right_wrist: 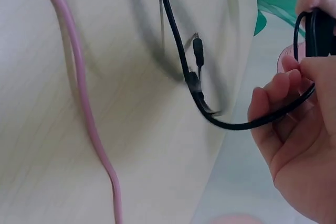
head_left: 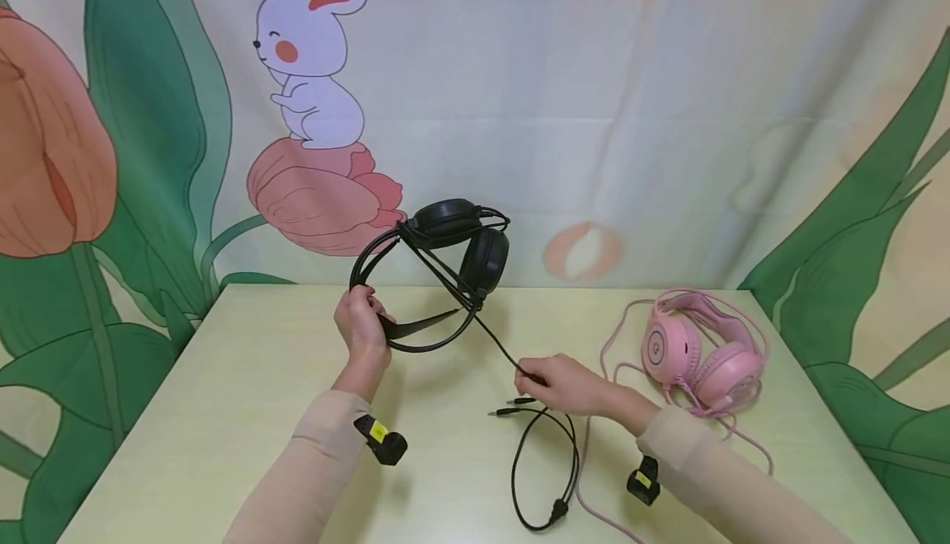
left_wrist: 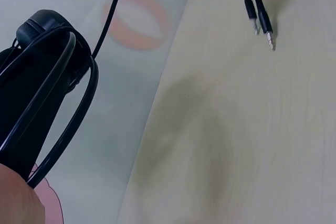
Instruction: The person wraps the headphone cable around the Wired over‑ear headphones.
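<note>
Black headphones [head_left: 447, 222] are held up over the back edge of the table, ear cups to the far right. My left hand [head_left: 362, 325] grips them by the headband, with only part of that hand [left_wrist: 18, 198] in the left wrist view. To the right, my right hand [head_left: 567, 383] pinches the black cable [head_left: 496, 338] that runs down from the headphones. Past this hand [right_wrist: 304, 135] the cable [right_wrist: 231, 126] hangs in a curve in the right wrist view. Below it the cable loops over the table, with a splitter [head_left: 560, 509] and two jack plugs [left_wrist: 264, 17].
Pink headphones [head_left: 671, 348] lie at the table's back right, their pink cable [right_wrist: 79, 72] trailing around them and toward the front. Behind the pale wooden table [head_left: 260, 412] hangs a printed curtain [head_left: 512, 74] with a rabbit and flowers.
</note>
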`<state>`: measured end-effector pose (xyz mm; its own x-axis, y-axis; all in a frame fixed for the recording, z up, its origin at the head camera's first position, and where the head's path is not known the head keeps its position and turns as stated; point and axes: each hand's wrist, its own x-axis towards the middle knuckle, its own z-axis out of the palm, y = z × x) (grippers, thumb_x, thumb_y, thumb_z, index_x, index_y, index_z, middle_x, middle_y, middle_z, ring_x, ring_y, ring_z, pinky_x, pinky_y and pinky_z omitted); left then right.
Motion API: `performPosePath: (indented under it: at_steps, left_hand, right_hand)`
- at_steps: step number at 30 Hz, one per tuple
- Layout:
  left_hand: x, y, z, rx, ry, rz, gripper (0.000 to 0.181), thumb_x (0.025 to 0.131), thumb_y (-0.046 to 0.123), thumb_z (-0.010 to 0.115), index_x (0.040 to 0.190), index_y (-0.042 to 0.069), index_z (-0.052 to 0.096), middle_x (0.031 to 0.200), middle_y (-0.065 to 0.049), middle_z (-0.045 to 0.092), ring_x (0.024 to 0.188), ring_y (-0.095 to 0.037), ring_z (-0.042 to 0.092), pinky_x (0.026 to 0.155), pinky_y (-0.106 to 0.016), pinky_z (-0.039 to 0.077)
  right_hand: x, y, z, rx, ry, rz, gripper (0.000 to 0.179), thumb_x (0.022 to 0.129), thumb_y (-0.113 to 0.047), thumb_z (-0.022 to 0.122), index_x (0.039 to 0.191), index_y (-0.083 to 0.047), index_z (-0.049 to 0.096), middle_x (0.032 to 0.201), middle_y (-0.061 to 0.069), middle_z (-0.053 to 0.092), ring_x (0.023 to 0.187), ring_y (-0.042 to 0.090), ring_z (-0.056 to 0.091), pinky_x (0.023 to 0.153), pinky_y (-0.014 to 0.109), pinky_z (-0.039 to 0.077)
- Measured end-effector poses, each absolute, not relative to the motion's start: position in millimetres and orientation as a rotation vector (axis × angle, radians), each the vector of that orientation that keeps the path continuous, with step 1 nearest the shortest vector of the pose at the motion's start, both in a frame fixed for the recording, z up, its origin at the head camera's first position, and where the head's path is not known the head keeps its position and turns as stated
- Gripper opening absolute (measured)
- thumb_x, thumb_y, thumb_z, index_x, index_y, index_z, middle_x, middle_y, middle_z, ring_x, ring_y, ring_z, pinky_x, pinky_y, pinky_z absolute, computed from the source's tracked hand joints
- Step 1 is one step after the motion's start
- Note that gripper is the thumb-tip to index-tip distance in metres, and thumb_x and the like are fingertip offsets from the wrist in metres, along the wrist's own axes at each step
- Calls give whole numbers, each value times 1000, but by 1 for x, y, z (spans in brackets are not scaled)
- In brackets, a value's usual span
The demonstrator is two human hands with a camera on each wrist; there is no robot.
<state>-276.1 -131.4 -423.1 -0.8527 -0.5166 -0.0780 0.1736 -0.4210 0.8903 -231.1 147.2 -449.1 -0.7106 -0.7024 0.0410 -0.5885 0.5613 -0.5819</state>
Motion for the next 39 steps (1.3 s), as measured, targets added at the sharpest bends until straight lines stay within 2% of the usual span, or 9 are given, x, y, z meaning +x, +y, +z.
performPosePath:
  at_steps: [3, 9, 14, 26, 30, 35, 39]
  left_hand:
    - [-276, -135, -425, 498, -1399, -2261, 13, 82, 13, 45, 69, 12, 42, 50, 4, 36, 40, -10, 34, 38, -22, 33]
    - [-276, -136, -425, 478, -1486, -2185, 12, 82, 14, 44, 70, 13, 43, 51, 4, 36, 39, -9, 35, 39, -22, 36]
    - [-275, -134, -422, 445, -1667, -2013, 14, 83, 16, 43, 70, 11, 44, 54, 4, 41, 37, -8, 42, 41, -22, 42]
    - [-273, -132, -422, 393, -1869, -1808, 11, 83, 19, 44, 75, 13, 49, 59, 4, 45, 39, -5, 43, 44, -23, 39]
    - [-273, -130, -421, 393, -1915, -1718, 12, 81, 18, 47, 74, 10, 51, 57, 3, 44, 43, -8, 43, 46, -24, 37]
    - [-272, -128, -420, 348, -2006, -1565, 13, 80, 18, 49, 76, 6, 54, 59, 2, 43, 57, -15, 44, 52, -26, 35]
    - [-270, -126, -419, 271, -2062, -1511, 13, 81, 16, 50, 79, 5, 56, 60, 1, 45, 61, -17, 45, 52, -26, 34]
  right_hand:
    - [-227, 148, -445, -1173, 2594, -851, 16, 96, -22, 44, 84, -20, 55, 72, -5, 57, 53, -1, 36, 51, 16, 32]
    - [-224, 150, -429, -1323, 2603, -867, 13, 94, -21, 48, 83, -20, 55, 63, -14, 42, 52, -3, 34, 50, 14, 29]
    - [-225, 151, -413, -1402, 2611, -853, 13, 94, -20, 49, 84, -18, 56, 61, -14, 41, 51, -3, 34, 50, 13, 28]
    - [-234, 156, -372, -1529, 2656, -752, 10, 93, -16, 51, 87, -17, 58, 65, -11, 46, 53, -2, 38, 52, 16, 35]
    - [-236, 155, -365, -1563, 2650, -734, 11, 92, -15, 53, 84, -18, 59, 63, -11, 45, 53, -1, 37, 53, 16, 35]
    - [-237, 153, -357, -1623, 2669, -682, 10, 90, -15, 55, 84, -19, 62, 65, -12, 49, 52, -2, 36, 53, 16, 35]
    - [-238, 152, -350, -1699, 2713, -596, 11, 88, -16, 58, 77, -18, 59, 61, -11, 44, 52, -2, 34, 51, 16, 32]
